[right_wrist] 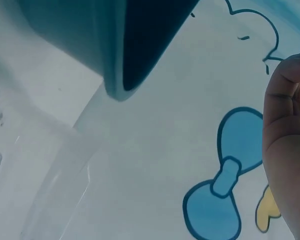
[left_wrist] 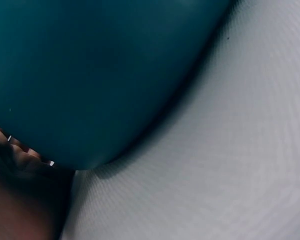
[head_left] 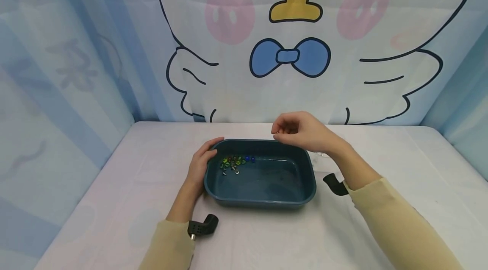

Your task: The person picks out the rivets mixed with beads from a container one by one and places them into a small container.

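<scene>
Blue tub, beads inside, water

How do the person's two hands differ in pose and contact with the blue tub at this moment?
The left hand rests against the tub's left rim, fingers laid along the corner; the right hand hovers over the far rim without clearly touching it. The left hand's fingers lie fairly straight; the right hand's are curled together, fingertips pinched. Both wear cream sleeves and a wrist camera.
</scene>
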Available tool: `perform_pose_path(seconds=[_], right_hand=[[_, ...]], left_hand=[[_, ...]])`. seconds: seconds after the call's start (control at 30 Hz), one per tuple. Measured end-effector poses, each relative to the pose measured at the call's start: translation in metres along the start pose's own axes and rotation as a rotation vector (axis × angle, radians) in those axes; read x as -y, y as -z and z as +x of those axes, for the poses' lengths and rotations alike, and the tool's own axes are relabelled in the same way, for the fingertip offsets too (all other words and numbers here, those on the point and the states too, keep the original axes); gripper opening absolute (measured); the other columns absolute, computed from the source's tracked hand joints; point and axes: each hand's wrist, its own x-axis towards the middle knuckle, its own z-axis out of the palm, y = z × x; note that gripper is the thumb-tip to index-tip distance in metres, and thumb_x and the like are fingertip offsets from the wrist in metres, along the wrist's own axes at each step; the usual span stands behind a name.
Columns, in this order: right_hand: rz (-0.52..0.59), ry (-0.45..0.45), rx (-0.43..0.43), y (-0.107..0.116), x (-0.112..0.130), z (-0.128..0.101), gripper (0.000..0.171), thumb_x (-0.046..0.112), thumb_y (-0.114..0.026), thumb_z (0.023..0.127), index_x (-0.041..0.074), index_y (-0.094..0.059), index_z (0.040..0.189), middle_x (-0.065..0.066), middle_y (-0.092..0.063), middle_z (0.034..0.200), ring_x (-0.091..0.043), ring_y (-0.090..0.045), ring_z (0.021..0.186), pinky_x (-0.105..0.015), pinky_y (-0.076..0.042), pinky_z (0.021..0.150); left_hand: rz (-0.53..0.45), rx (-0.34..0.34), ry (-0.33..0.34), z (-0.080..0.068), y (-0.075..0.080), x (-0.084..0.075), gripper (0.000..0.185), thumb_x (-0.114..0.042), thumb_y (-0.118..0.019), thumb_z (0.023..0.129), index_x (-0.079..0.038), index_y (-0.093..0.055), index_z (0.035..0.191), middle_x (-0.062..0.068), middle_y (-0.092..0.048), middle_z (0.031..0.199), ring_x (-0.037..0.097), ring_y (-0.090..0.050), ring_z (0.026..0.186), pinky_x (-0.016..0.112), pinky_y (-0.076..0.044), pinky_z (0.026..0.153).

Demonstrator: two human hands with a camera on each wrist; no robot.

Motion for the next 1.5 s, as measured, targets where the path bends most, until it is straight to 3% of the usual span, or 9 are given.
perform_pose_path(seconds=[0.33,0.93,1.5], right_hand=[[-0.014,-0.007,-0.053,0.009,-0.009,-0.011,0.007,0.004,-0.068,0.093,0.004,-0.07,0.1,-0.005,-0.062,0.086,-0.024,-0.056,0.076,-0.027,-0.048,0.067],[-0.078,-0.158,-0.144,0.03,-0.034,-0.046,0.011,0.011,-0.071,0.094,0.003,-0.069,0.102,-0.007,-0.064,0.087,-0.021,-0.058,0.077,-0.027,-0.05,0.066],[-0.169,-0.248,-0.201,0.037,-0.062,-0.068,0.014,0.013,-0.069,0.095,0.002,-0.068,0.105,-0.005,-0.063,0.088,-0.019,-0.056,0.076,-0.026,-0.047,0.063]], left_hand=[[-0.007,0.003,0.005,0.0,0.001,0.0,0.046,-0.009,-0.036,0.102,-0.003,-0.052,0.144,0.012,-0.047,0.15,0.025,-0.041,0.139,0.042,-0.027,0.117],[0.012,0.003,-0.004,0.0,0.002,-0.001,0.046,-0.009,-0.036,0.102,-0.004,-0.053,0.144,0.012,-0.047,0.15,0.025,-0.04,0.139,0.043,-0.026,0.117],[0.01,0.003,-0.006,0.0,0.0,0.001,0.046,-0.01,-0.035,0.102,-0.004,-0.052,0.145,0.012,-0.047,0.15,0.025,-0.041,0.139,0.043,-0.027,0.117]])
